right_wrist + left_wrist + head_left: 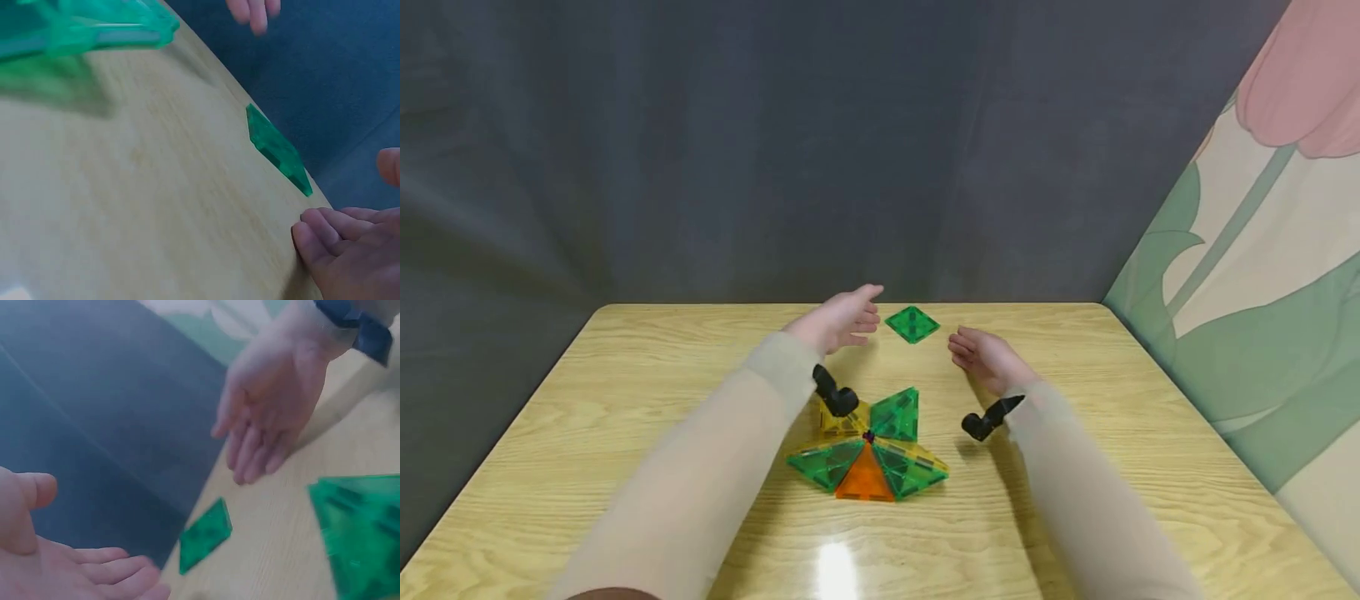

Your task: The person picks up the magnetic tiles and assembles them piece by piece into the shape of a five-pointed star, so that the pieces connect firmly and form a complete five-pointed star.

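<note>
A flat green translucent diamond of magnetic tiles lies near the table's far edge, between the two hands. My left hand is just left of it, fingers extended and holding nothing. To its right and a bit nearer, my right hand has its fingers loosely extended and palm turned inward, also holding nothing. Closer to me stands a construction of translucent tiles, with green panels, an orange triangle and yellow pieces meeting at a raised centre. My left forearm passes close beside its left part.
The wooden table ends at a dark curtain behind. A wall panel with a tulip print borders the right side. Black wrist mounts hang below both wrists, the left one overlapping the construction's yellow part.
</note>
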A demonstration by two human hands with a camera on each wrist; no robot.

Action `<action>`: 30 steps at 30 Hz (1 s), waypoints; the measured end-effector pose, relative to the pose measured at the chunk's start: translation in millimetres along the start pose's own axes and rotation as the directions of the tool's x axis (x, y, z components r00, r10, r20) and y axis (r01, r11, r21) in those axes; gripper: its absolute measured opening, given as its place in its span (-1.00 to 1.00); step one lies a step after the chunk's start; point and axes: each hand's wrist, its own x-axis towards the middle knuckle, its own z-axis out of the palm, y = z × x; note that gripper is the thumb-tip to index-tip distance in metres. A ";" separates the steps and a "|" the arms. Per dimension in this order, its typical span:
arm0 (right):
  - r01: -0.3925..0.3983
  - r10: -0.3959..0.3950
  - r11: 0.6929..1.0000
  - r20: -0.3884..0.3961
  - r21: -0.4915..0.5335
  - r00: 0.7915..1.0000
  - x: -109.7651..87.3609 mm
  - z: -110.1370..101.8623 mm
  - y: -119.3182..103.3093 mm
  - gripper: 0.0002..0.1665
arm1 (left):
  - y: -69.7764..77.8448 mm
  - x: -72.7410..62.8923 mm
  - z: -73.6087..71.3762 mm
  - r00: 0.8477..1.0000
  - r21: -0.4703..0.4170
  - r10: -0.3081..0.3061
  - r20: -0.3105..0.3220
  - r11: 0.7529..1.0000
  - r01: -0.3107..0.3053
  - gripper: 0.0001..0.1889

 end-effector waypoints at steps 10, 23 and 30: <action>0.039 -0.038 0.999 -0.036 0.031 0.999 29.8 17.7 -6.7 -0.26 | -7.8 65.9 11.7 0.988 -0.113 -0.128 -0.090 0.987 0.117 -0.35; 0.012 -0.009 0.999 -0.083 0.041 0.996 35.0 24.7 -2.4 -0.32 | -17.8 84.3 26.7 0.974 -0.077 -0.098 -0.204 0.993 0.084 -0.38; -0.070 0.070 0.998 -0.156 0.004 0.985 28.4 30.9 -10.1 -0.43 | -20.0 75.6 23.9 0.957 0.184 -0.079 -0.278 0.974 0.134 -0.44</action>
